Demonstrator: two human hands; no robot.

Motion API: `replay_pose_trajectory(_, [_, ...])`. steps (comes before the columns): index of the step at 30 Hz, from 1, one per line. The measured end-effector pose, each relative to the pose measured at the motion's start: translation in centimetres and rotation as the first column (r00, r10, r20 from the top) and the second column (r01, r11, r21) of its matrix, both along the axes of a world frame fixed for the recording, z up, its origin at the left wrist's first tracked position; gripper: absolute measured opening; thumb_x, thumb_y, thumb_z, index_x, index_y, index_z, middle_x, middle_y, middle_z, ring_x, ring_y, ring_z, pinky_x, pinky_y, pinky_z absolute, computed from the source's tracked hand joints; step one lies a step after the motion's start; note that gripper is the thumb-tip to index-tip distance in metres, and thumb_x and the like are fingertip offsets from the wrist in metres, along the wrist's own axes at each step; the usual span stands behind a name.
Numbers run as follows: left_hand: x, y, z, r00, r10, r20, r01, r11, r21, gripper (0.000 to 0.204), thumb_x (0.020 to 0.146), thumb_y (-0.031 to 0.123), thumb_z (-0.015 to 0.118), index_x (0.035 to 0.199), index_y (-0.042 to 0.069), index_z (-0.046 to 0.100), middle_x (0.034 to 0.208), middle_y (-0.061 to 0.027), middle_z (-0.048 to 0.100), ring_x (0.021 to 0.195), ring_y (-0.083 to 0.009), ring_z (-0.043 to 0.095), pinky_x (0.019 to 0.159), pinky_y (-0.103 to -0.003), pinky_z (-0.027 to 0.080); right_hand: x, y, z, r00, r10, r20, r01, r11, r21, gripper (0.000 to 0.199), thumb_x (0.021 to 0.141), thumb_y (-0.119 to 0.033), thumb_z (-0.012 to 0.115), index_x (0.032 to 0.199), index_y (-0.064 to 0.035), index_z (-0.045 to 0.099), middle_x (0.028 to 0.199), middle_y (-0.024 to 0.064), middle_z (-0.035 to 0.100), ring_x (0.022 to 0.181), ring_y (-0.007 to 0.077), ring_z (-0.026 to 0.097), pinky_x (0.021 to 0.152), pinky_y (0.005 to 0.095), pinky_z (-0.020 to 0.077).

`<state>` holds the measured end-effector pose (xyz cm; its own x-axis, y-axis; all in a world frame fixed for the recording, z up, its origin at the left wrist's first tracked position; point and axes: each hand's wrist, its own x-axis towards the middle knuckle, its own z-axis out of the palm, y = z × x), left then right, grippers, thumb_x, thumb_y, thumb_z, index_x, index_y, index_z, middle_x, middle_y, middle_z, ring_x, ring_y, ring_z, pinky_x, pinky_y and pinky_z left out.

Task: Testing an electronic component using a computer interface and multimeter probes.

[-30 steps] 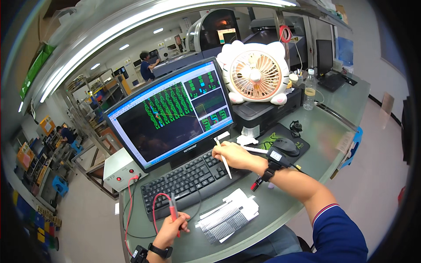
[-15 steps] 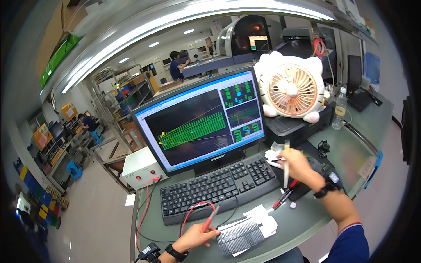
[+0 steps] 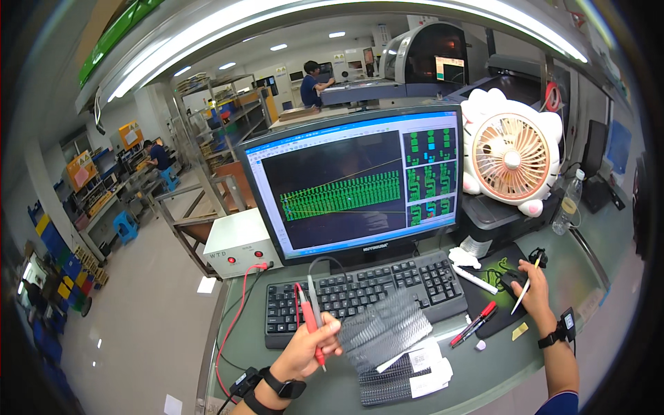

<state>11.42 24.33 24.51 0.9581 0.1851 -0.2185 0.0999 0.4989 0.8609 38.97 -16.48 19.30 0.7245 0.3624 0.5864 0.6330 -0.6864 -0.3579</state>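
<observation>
My left hand [image 3: 304, 353] is closed around a red test probe [image 3: 309, 321]; a grey probe [image 3: 313, 297] stands beside it, apparently in the same grip. A dark, see-through ribbed sheet [image 3: 387, 328], smeared by motion, is raised at my left fingertips. Beneath it, on the desk, lie another dark ribbed sheet [image 3: 384, 389] and white paper slips [image 3: 430, 366]. My right hand [image 3: 538, 294] rests at a black mouse [image 3: 512, 281], with a thin white pen-like stick [image 3: 523, 290] between its fingers.
Behind the black keyboard [image 3: 353, 297] stands a monitor [image 3: 339, 200] showing green layouts. A white box [image 3: 235, 245] with red sockets is at left. Red and black markers [image 3: 474, 325] lie near the mouse pad. A cat-shaped fan [image 3: 512, 159] and bottle [image 3: 567, 204] stand at right.
My right hand has moved from the white items beside the keyboard to the mouse, keeping the stick. My left hand has risen, and a ribbed sheet has lifted with it. The view has shifted.
</observation>
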Motion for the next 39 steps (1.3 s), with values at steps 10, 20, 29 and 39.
replay_pose_trajectory(10, [3.1,0.2,-0.6,0.992,0.094,0.083,-0.075,0.975,-0.208,0.011,0.093,0.017,0.059,0.09,0.009,0.052,0.061,0.007,0.035,0.054,-0.0053,0.041,0.068,-0.03,0.049,-1.0,1.4,-1.6,0.999,0.01,0.044,-0.008,0.999,-0.043,0.04,0.061,-0.001,0.07,0.099,-0.0064,0.058,0.123,0.0163,0.058,0.108,0.0368,0.056,0.091,0.0423,0.0468])
replay_pose_trajectory(20, [3.1,0.8,-0.6,0.995,0.076,0.061,-0.064,0.98,-0.186,0.015,0.094,0.019,0.058,0.087,0.008,0.049,0.061,0.0064,0.036,0.055,-0.0051,0.041,0.071,-0.031,0.052,-1.0,1.6,-1.7,0.997,0.034,0.074,-0.032,0.999,-0.036,0.038,0.059,0.0,0.071,0.095,-0.0046,0.06,0.119,0.0179,0.06,0.107,0.0364,0.058,0.091,0.0415,0.047])
replay_pose_trajectory(29, [3.1,0.8,-0.3,0.997,0.058,0.057,-0.048,0.984,-0.17,0.015,0.095,0.018,0.057,0.087,0.008,0.048,0.059,0.0048,0.038,0.054,-0.0059,0.04,0.071,-0.031,0.051,-1.0,1.6,-1.7,0.996,0.031,0.08,-0.029,0.999,-0.015,0.037,0.057,0.0,0.071,0.092,-0.0038,0.059,0.116,0.0179,0.061,0.106,0.036,0.059,0.09,0.0411,0.0473])
replay_pose_trajectory(39, [3.2,0.8,-0.4,0.998,0.058,0.032,-0.053,0.986,-0.159,0.016,0.095,0.018,0.057,0.088,0.007,0.049,0.06,0.0049,0.037,0.056,-0.0067,0.042,0.071,-0.032,0.051,-1.3,1.8,-1.2,1.0,-0.014,0.018,0.014,1.0,0.018,0.04,0.058,0.0,0.069,0.097,-0.0048,0.058,0.117,0.0178,0.06,0.106,0.0359,0.058,0.09,0.0407,0.0474])
